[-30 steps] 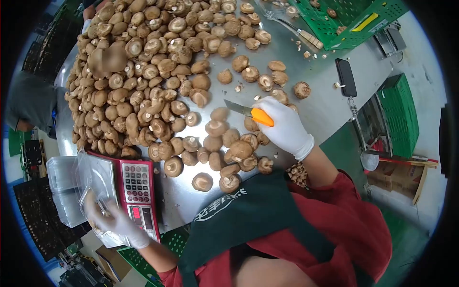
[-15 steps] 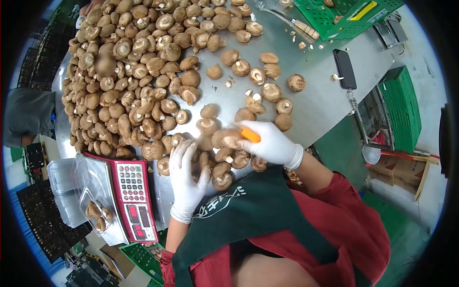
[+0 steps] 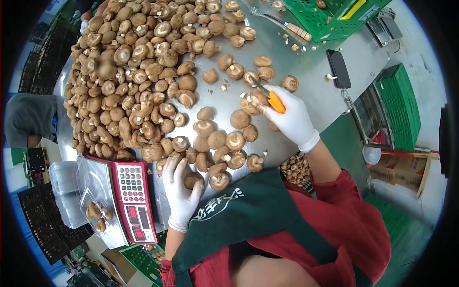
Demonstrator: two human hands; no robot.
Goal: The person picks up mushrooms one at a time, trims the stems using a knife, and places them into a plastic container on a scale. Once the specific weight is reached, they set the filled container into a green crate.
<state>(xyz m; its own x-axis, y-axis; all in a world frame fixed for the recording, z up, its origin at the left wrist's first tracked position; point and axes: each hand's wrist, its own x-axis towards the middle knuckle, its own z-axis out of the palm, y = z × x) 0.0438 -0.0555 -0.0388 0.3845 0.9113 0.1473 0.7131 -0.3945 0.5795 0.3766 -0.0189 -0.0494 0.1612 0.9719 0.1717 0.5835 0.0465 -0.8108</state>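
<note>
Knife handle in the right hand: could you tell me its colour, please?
The knife handle is orange; head view.

the red scale point(image 3: 134, 198) sat at the near edge of the steel table point(image 3: 315, 71), with a clear tray point(image 3: 98, 191) holding a few mushrooms on its pan. just right of the scale the gloved left hand point(image 3: 180, 189) lay with fingers spread over loose mushrooms — one mushroom point(image 3: 192, 180) sat in the crook of its thumb. farther right of the scale and beyond it, the gloved right hand point(image 3: 291, 117) gripped an orange-handled knife point(image 3: 272, 99), the blade against a brown cap point(image 3: 258, 97) at its fingertips. beyond the scale lay the big mushroom heap point(image 3: 138, 67). far right of the scale lay a black phone point(image 3: 338, 68) near a green crate point(image 3: 334, 21).
</note>
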